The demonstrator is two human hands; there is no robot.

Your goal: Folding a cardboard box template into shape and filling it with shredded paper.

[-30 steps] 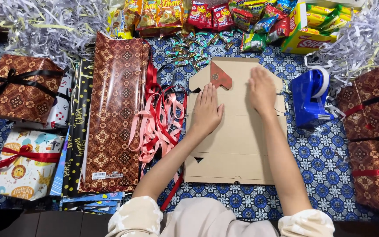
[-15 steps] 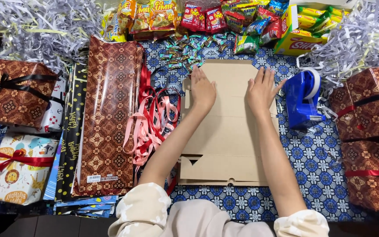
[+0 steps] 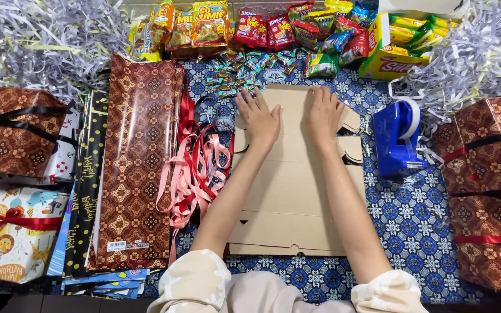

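Head camera, looking down: a flat brown cardboard box blank (image 3: 297, 191) lies centred on a blue patterned cloth (image 3: 418, 226). The left hand (image 3: 258, 119) and right hand (image 3: 323, 113) press flat on its far end — palms open, gripping nothing. Even pressure along the fold line should give a clean crease — a judgement.

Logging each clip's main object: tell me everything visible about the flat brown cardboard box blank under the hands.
The flat brown cardboard box blank lies unfolded on the blue patterned cloth, long axis running away from the person. It looks like plain corrugated card with fold creases across it, rounded tabs on its right edge, and small notches cut near its left and near edges. The left hand and right hand press flat on its far end, fingers spread. Red and pink ribbons lie along its left side.
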